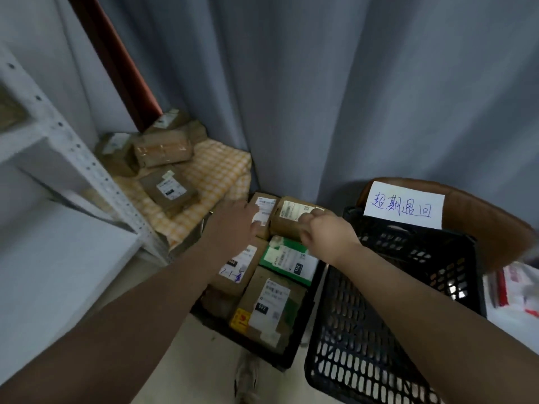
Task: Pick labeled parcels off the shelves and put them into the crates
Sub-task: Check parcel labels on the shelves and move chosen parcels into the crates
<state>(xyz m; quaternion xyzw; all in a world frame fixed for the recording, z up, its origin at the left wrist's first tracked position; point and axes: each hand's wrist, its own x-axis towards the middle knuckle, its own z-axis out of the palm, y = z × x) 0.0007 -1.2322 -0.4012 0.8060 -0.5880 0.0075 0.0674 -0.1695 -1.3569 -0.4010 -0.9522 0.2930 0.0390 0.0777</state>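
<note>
A black crate point(291, 355) on the floor holds several labeled cardboard parcels and one green parcel point(287, 259). My left hand point(233, 221) lies flat with spread fingers on a small brown parcel point(264, 204) at the crate's far end. My right hand point(323, 231) curls its fingers over the edge of the neighbouring brown parcel point(288, 217). A second black crate point(376, 290), to the right, holds no parcels and carries a white handwritten sign point(404, 205).
More brown parcels point(163, 153) lie piled on a yellow checked cloth point(215, 170) at the back left. A white metal shelf unit point(67, 153) stands at the left. A grey curtain hangs behind. Red-and-white packaging point(513, 287) sits at the far right.
</note>
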